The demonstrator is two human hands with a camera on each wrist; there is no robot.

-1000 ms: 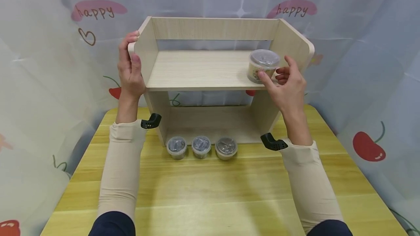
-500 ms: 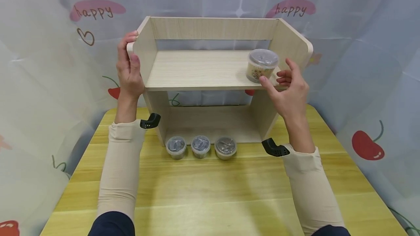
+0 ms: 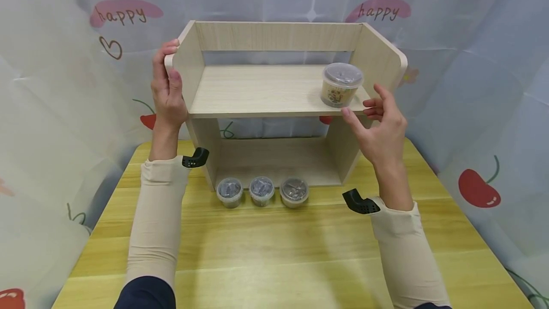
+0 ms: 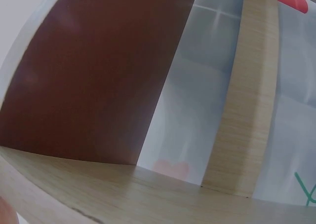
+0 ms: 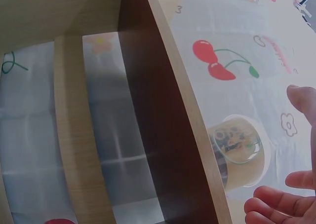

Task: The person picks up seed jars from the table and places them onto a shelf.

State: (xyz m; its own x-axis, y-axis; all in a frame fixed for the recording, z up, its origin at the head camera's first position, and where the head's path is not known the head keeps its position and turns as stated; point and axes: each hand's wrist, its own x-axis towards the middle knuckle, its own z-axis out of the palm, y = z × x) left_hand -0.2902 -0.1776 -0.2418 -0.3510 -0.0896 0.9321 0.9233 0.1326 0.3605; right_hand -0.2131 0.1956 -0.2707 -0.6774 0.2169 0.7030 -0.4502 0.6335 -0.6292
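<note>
A lidded plastic tub (image 3: 341, 85) with a printed label stands upright near the right end of the upper shelf board. Just to its front right is my right hand (image 3: 381, 125), its thumb and fingers spread apart and touching nothing. In the right wrist view the same tub (image 5: 239, 150) shows past the shelf's edge, and a gap separates it from the fingers. My left hand (image 3: 168, 89) grips the left side panel of the pale wooden shelf unit (image 3: 257, 114), fingers outside and thumb at the front edge. The left wrist view mostly shows the shelf's underside (image 4: 98, 76).
Three smaller lidded tubs, a left one (image 3: 229, 192), a middle one (image 3: 261, 190) and a right one (image 3: 294, 192), stand in a row on the wooden table (image 3: 274, 261) before the lower compartment. A printed curtain (image 3: 472, 85) hangs behind and at the sides.
My right hand has let go of the tub and drawn back toward the lower right. The tub stays on the upper shelf. My left hand keeps its grip on the side panel.
</note>
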